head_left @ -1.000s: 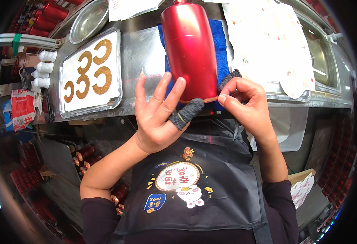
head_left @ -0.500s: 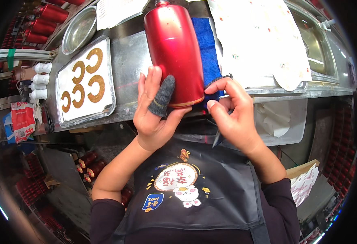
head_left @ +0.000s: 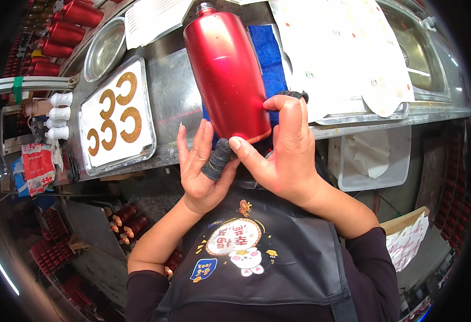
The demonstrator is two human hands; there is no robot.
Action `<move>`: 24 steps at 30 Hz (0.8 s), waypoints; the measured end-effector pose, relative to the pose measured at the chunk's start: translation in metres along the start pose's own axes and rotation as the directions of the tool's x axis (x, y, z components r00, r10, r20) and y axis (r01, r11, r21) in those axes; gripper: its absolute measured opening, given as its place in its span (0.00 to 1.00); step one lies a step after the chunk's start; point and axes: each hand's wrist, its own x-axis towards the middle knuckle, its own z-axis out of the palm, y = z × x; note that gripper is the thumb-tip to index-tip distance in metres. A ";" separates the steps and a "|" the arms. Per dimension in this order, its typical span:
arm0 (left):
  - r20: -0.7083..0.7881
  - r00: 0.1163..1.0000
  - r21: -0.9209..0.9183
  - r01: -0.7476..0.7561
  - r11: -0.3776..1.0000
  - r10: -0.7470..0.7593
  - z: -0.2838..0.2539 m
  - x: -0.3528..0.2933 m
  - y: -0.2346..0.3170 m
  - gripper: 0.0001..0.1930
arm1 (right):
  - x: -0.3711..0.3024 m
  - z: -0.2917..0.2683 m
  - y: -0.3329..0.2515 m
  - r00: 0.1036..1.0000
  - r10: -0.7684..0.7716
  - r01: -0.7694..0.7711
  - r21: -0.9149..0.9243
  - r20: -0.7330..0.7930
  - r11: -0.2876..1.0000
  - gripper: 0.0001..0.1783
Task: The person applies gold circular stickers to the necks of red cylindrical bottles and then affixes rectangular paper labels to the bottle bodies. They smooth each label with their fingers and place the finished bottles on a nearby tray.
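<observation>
From where I stand, the red bottle (head_left: 227,75) lies on its side over a blue cloth (head_left: 267,59), neck pointing away from the worker. The right hand (head_left: 289,158) has its thumb at the base edge and forefinger against the side, spread well apart; the left hand (head_left: 200,177), fingers half curled, brings a dark finger cover (head_left: 216,161) to the base. Whether either really grips, I can't tell. A gold band (head_left: 258,138) already rims the base, so that part looks mostly done; five curved gold strips (head_left: 136,123) wait unused on the tray (head_left: 152,123), so I'd judge there's more left. I see no lettering on the bottle's upper face. The black apron (head_left: 278,268) carries printed characters in a white oval and a blue patch; the red packet (head_left: 38,166) has white print too small to make out.
</observation>
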 end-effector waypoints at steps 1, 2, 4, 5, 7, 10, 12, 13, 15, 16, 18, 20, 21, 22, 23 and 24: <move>0.013 1.000 0.008 0.001 1.000 -0.001 -0.001 0.001 0.001 0.24 | 0.000 -0.001 0.001 1.000 0.004 -0.004 0.017 0.006 1.000 0.34; 0.019 1.000 0.027 0.000 1.000 -0.001 -0.002 0.002 0.002 0.24 | 0.000 -0.002 0.001 1.000 0.003 -0.003 0.021 0.008 1.000 0.34; 0.029 1.000 0.065 -0.003 0.998 0.001 -0.004 0.004 0.004 0.24 | 0.000 -0.004 0.002 1.000 0.001 -0.001 0.031 0.012 1.000 0.33; 0.028 1.000 0.075 -0.003 0.997 0.001 -0.005 0.004 0.004 0.24 | 0.000 -0.005 0.002 1.000 0.003 -0.004 0.042 0.018 0.999 0.32; 0.023 1.000 0.094 -0.003 0.996 0.001 -0.006 0.004 0.005 0.24 | 0.001 -0.006 0.002 1.000 0.006 -0.008 0.065 0.030 0.998 0.31; 0.032 0.999 0.132 -0.045 0.990 0.041 -0.009 0.010 0.008 0.24 | 0.001 -0.007 0.005 0.999 -0.027 0.026 0.072 0.022 0.997 0.29; 0.047 0.998 0.158 -0.052 0.986 0.045 -0.010 0.015 0.012 0.23 | 0.000 -0.006 0.009 0.998 -0.069 0.068 0.099 0.000 0.993 0.27; 0.054 0.997 0.171 -0.056 0.984 0.047 -0.011 0.017 0.013 0.23 | 0.001 -0.006 0.009 0.997 -0.071 0.071 0.117 -0.002 0.991 0.25; 0.060 0.997 0.187 -0.060 0.981 0.050 -0.013 0.019 0.014 0.23 | 0.000 -0.007 0.009 0.999 -0.053 0.050 0.156 0.013 0.986 0.23; 0.063 0.996 0.191 -0.070 0.979 0.059 -0.016 0.019 0.010 0.23 | 0.000 0.006 0.004 0.999 -0.036 0.032 0.172 0.021 0.985 0.23; 0.075 0.995 0.164 -0.075 0.984 0.063 -0.025 0.016 0.000 0.23 | -0.001 0.004 0.006 0.999 -0.004 -0.005 0.220 0.043 0.975 0.22; 0.071 0.997 0.141 -0.049 0.989 0.039 -0.026 0.012 -0.002 0.24 | -0.001 0.004 0.010 0.998 -0.010 -0.008 0.256 0.067 0.967 0.21; 0.067 0.998 0.128 -0.028 0.991 0.020 -0.027 0.009 -0.002 0.24 | 0.000 0.005 0.013 0.997 -0.025 0.005 0.268 0.073 0.963 0.21; 0.067 0.998 0.110 -0.009 0.994 0.001 -0.027 0.007 -0.002 0.24 | 0.000 0.005 0.013 0.997 -0.012 -0.010 0.259 0.080 0.966 0.21; 0.066 0.997 0.111 0.023 0.994 -0.030 -0.028 0.004 -0.003 0.24 | 0.001 0.005 0.012 0.996 0.001 -0.023 0.252 0.090 0.967 0.22; 0.065 0.996 0.113 0.054 0.992 -0.062 -0.030 0.001 -0.003 0.25 | 0.003 0.004 0.004 0.994 0.036 -0.059 0.225 0.103 0.972 0.23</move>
